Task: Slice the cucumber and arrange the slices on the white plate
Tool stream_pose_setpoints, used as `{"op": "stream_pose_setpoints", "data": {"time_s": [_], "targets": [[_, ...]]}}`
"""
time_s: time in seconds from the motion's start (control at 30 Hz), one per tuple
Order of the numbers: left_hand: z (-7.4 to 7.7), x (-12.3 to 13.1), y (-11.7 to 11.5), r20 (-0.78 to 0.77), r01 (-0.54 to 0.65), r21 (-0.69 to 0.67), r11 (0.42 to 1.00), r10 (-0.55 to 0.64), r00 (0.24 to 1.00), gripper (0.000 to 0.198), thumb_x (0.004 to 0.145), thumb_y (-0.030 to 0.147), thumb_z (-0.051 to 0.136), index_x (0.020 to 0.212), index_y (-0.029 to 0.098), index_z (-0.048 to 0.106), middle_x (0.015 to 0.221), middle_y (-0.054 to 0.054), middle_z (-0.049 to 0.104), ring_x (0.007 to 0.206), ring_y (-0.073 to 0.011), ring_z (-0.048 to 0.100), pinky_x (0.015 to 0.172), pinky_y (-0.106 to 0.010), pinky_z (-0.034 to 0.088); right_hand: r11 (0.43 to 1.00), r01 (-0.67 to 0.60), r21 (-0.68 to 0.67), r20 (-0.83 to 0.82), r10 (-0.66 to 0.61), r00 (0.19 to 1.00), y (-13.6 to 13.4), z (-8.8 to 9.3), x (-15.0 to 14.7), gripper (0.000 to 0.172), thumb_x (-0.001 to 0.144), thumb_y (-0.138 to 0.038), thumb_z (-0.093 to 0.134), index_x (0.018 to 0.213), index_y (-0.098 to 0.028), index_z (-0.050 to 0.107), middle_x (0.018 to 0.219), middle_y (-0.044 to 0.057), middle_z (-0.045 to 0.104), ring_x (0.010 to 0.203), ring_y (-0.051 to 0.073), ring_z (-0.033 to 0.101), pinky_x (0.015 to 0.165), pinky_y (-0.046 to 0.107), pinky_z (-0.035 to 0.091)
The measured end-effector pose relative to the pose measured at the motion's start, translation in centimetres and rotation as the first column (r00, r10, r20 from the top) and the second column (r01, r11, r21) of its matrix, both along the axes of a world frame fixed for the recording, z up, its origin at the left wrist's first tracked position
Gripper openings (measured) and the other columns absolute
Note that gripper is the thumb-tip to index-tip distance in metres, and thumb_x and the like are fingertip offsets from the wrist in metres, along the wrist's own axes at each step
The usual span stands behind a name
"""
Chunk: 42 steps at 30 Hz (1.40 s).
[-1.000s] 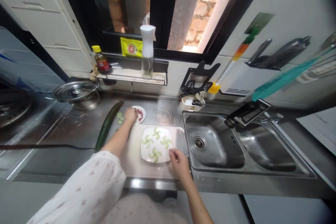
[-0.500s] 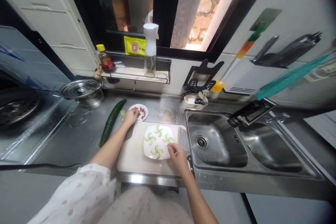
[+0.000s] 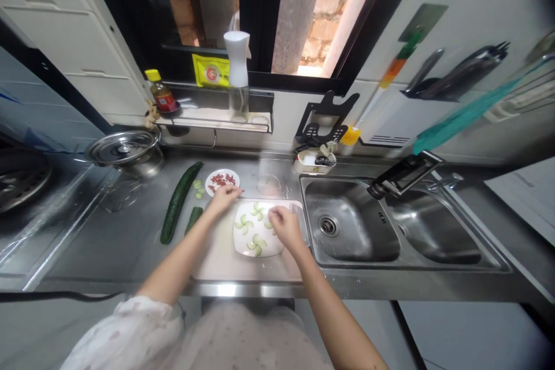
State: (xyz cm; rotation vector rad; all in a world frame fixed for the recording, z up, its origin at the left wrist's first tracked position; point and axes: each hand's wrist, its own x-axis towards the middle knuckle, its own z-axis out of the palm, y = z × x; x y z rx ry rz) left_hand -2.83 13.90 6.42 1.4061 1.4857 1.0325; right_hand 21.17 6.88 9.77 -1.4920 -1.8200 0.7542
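Observation:
A white square plate [image 3: 240, 245] rests on the pale pink cutting board [image 3: 217, 266], bearing cucumber slices [image 3: 244, 224] set out as pinwheels. Over the plate's right side, my right hand [image 3: 285, 226] is closed in a pinch and partly covers one pinwheel; what its fingertips hold, if anything, cannot be made out. My left hand [image 3: 225, 199] is pinched on a small red piece between the plate and a small round white dish [image 3: 208, 186]. Small red pieces [image 3: 221, 178] lie in that dish. Left of it are a whole cucumber [image 3: 180, 205], a cut cucumber chunk [image 3: 195, 217] and cucumber scraps [image 3: 198, 188].
A double steel sink [image 3: 355, 243] with a black tap [image 3: 390, 176] is at the right. A lidded steel pot [image 3: 125, 153] stands back left. The shelf [image 3: 208, 124] holds a spray bottle [image 3: 237, 75] and a sauce bottle [image 3: 162, 92]. A knife holder [image 3: 390, 118] hangs on the wall.
My left hand has moved right from the dish of red pieces toward the plate. My right hand has shifted up and inward over the plate. The view has shifted slightly.

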Motion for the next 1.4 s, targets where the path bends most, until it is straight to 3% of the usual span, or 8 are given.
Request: {"op": "stream_pose_setpoints", "data": {"time_s": [0.2, 0.37, 0.67, 0.9, 1.03, 1.13, 1.4], "targets": [[1.3, 2.3, -2.0, -0.129, 0.084, 0.128, 0.988, -0.068, 0.989, 0.025, 0.078, 0.038, 0.059, 0.077, 0.015, 0.071, 0.08, -0.005, 0.069, 0.08, -0.0177, 0.061, 0.076, -0.028, 0.047, 0.995, -0.065, 0.078, 0.072, 0.06, 0.996, 2.5, 1.5, -1.1, 0.015, 0.085, -0.025, 0.053, 0.082, -0.02, 0.067, 0.087, 0.005, 0.065, 0.086, 0.018, 0.056, 0.083, 0.03, 0.041], [2.4, 3.3, -3.2, -0.228, 0.175, 0.198, 0.965, -0.128, 0.965, 0.019, 0.08, 0.032, 0.058, 0.076, 0.017, 0.069, 0.081, -0.004, 0.065, 0.082, -0.0164, 0.058, 0.076, -0.027, 0.046, 0.986, -0.136, 0.095, 0.189, 0.117, 0.975, 3.4, 1.5, -1.6, 0.01, 0.084, -0.023, 0.058, 0.084, -0.021, 0.068, 0.091, 0.005, 0.06, 0.094, 0.021, 0.05, 0.089, 0.033, 0.037], [2.6, 4.0, -3.5, -0.31, 0.243, 0.139, 0.96, -0.19, 0.931, 0.018, 0.081, 0.032, 0.058, 0.077, 0.018, 0.068, 0.084, -0.004, 0.064, 0.084, -0.017, 0.057, 0.08, -0.028, 0.045, 0.98, -0.191, 0.064, 0.237, 0.171, 0.956, 4.0, 0.5, -1.7, 0.01, 0.084, -0.028, 0.062, 0.085, -0.022, 0.069, 0.097, 0.006, 0.058, 0.101, 0.023, 0.046, 0.092, 0.034, 0.035], [1.9, 4.3, -3.1, -0.317, 0.253, 0.057, 0.966, -0.223, 0.922, 0.021, 0.082, 0.034, 0.058, 0.081, 0.018, 0.07, 0.086, -0.006, 0.066, 0.086, -0.0188, 0.058, 0.081, -0.029, 0.045, 0.977, -0.21, 0.045, 0.286, 0.188, 0.939, 4.3, -0.3, -1.7, 0.013, 0.087, -0.026, 0.056, 0.084, -0.02, 0.068, 0.098, 0.006, 0.057, 0.1, 0.022, 0.044, 0.093, 0.034, 0.033], [0.9, 4.1, -3.0, -0.36, 0.148, 0.057, 0.987, -0.118, 0.926, 0.022, 0.082, 0.035, 0.058, 0.086, 0.018, 0.07, 0.09, -0.006, 0.067, 0.087, -0.0196, 0.059, 0.083, -0.03, 0.045, 0.982, -0.183, 0.04, 0.306, 0.162, 0.938, 4.5, -1.1, -1.5, 0.015, 0.088, -0.027, 0.055, 0.083, -0.019, 0.068, 0.099, 0.007, 0.057, 0.1, 0.023, 0.043, 0.092, 0.034, 0.033], [0.0, 4.1, -3.0, -0.437, 0.094, 0.035, 0.995, -0.07, 0.897, 0.022, 0.082, 0.034, 0.056, 0.087, 0.017, 0.07, 0.092, -0.006, 0.067, 0.091, -0.0209, 0.059, 0.085, -0.031, 0.043, 0.987, -0.159, 0.014, 0.364, 0.143, 0.92, 4.5, -2.0, -1.4, 0.015, 0.087, -0.026, 0.055, 0.083, -0.019, 0.068, 0.097, 0.008, 0.057, 0.1, 0.023, 0.041, 0.091, 0.035, 0.032], [-1.5, 5.3, -3.0, -0.604, 0.069, -0.071, 0.995, -0.097, 0.791, 0.018, 0.081, 0.03, 0.056, 0.087, 0.019, 0.069, 0.093, -0.007, 0.066, 0.094, -0.0219, 0.057, 0.083, -0.03, 0.041, 0.985, -0.164, -0.044, 0.501, 0.164, 0.85, 4.7, -4.5, -1.7, 0.016, 0.087, -0.026, 0.055, 0.087, -0.018, 0.069, 0.107, 0.011, 0.054, 0.107, 0.027, 0.035, 0.095, 0.04, 0.027]]}}
